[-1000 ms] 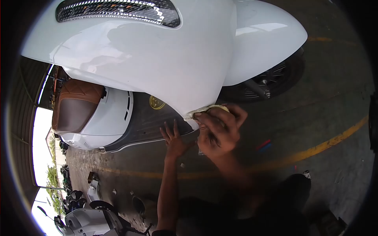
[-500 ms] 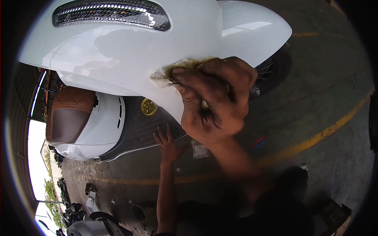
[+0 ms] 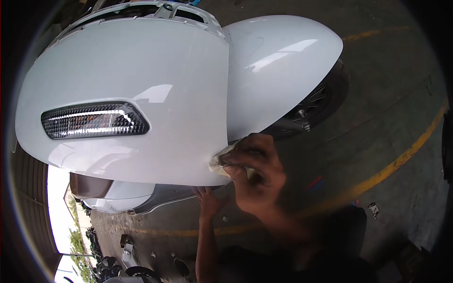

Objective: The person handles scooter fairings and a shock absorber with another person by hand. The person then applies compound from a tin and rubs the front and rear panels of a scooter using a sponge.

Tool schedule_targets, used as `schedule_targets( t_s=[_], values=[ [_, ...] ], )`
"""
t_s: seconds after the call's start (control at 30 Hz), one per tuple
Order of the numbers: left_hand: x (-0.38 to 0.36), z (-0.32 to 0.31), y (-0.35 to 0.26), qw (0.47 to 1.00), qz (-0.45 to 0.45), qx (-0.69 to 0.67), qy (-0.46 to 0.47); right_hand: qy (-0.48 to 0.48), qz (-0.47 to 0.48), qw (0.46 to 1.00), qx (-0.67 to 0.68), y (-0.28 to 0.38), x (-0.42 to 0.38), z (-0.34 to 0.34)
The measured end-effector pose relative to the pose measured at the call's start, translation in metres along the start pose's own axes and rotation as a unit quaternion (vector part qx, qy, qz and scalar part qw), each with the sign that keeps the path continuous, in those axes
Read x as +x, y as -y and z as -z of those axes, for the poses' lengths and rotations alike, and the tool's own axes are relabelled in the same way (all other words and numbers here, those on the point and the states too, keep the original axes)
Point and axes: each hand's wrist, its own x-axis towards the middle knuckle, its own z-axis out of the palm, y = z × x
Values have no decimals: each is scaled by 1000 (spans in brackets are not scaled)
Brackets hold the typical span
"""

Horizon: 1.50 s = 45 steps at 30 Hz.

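Note:
My right hand (image 3: 258, 172) is closed on a crumpled, stained white cloth (image 3: 217, 162). The cloth lies against the lower edge of the white scooter's front panel (image 3: 174, 155), beside the gap to the front fender (image 3: 278, 61). Further down, my left hand (image 3: 207, 203) touches the edge of the scooter's dark footboard (image 3: 177, 197). Its fingers are apart with nothing visible in them, and the tips are partly hidden behind the panel. An indicator lamp (image 3: 94, 120) with a patterned lens is set into the panel to the left of the cloth.
The scooter's spoked front wheel (image 3: 314, 104) stands at right under the fender. A yellow line (image 3: 391, 165) crosses the dark floor. A red and blue object (image 3: 315, 183) lies on the floor. Other motorcycle parts (image 3: 127, 254) are at lower left.
The view has shifted, so the panel sits lower and shows more of its top. My right hand with the cloth is now at the panel's edge near the fender. My left hand stays by the footboard.

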Motion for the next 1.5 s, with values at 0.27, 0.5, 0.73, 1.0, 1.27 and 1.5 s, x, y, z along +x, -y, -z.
schedule_targets(
  t_s=[0.27, 0.5, 0.73, 1.0, 1.27, 1.5],
  values=[
    [6, 32, -18, 977, 20, -110, 181, -83, -147, 982, 85, 18, 49, -14],
    [11, 46, -32, 966, 76, -53, 243, -52, -93, 994, -25, 19, 79, -15],
    [15, 51, -38, 960, 102, -10, 262, -38, -112, 993, -29, 20, 79, -13],
    [14, 47, -28, 961, 78, -80, 252, -52, -75, 995, -45, 21, 66, -16],
    [13, 57, -44, 960, 100, -34, 259, -50, -93, 991, -79, 25, 72, -18],
    [14, 30, -21, 965, 25, -24, 261, -17, -80, 994, -74, 33, 38, -7]
  ],
)
